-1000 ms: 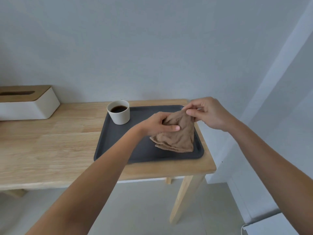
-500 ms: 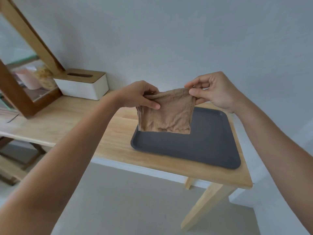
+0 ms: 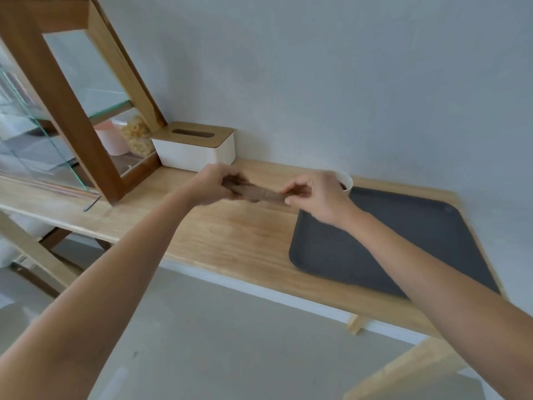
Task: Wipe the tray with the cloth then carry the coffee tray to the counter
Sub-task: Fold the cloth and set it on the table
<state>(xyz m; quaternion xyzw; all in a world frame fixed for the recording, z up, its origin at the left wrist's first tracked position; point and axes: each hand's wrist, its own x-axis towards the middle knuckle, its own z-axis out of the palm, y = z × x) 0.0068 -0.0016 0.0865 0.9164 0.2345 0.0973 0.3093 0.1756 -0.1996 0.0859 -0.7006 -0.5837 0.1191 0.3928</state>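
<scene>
A brown cloth (image 3: pixel 256 193) is stretched flat between my left hand (image 3: pixel 213 184) and my right hand (image 3: pixel 314 194), each pinching one end. It hangs low over the wooden table (image 3: pixel 230 229), left of the dark grey tray (image 3: pixel 403 241). The tray lies at the table's right end. A white coffee cup (image 3: pixel 346 181) stands at the tray's far left corner, mostly hidden behind my right hand.
A white tissue box with a wooden lid (image 3: pixel 196 148) sits by the wall. A wooden-framed glass cabinet (image 3: pixel 72 111) stands at the left, with a pink cup inside. Below the table is grey floor. Another wooden edge (image 3: pixel 403 373) shows at the bottom right.
Both hands carried the cloth off the tray, spread it, and lowered it leftward to just over the bare table. My view swung left, bringing the cabinet into sight.
</scene>
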